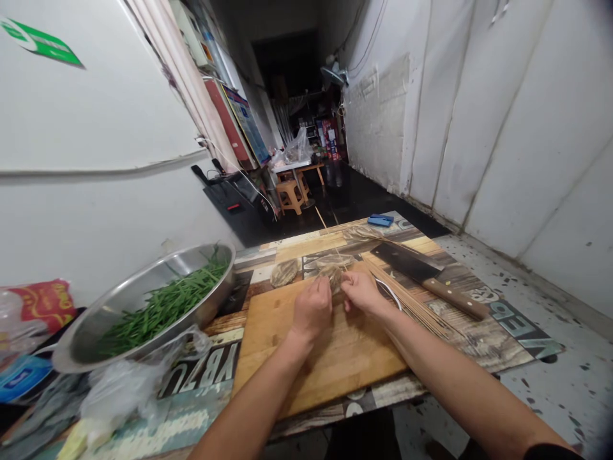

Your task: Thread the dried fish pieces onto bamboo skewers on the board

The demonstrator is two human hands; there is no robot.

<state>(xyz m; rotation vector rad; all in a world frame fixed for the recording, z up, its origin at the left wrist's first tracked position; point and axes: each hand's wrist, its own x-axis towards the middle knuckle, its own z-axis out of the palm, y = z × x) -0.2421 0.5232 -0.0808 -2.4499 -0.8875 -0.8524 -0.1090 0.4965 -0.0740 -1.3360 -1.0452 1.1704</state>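
Both my hands meet at the far edge of a wooden cutting board [330, 358]. My left hand [312, 308] and my right hand [363, 292] are closed in a pinch around a small brownish coil [334, 275] of dried strands. Another coil [284, 273] lies just left of it and a third coil [335, 260] just behind. A bundle of thin bamboo skewers [414, 306] runs beside my right wrist.
A cleaver [424, 275] with a wooden handle lies right of the skewers. A steel bowl [96, 319] holding green stalks sits at left, with plastic bags in front. A blue object [380, 220] rests at the table's far edge. White walls flank both sides.
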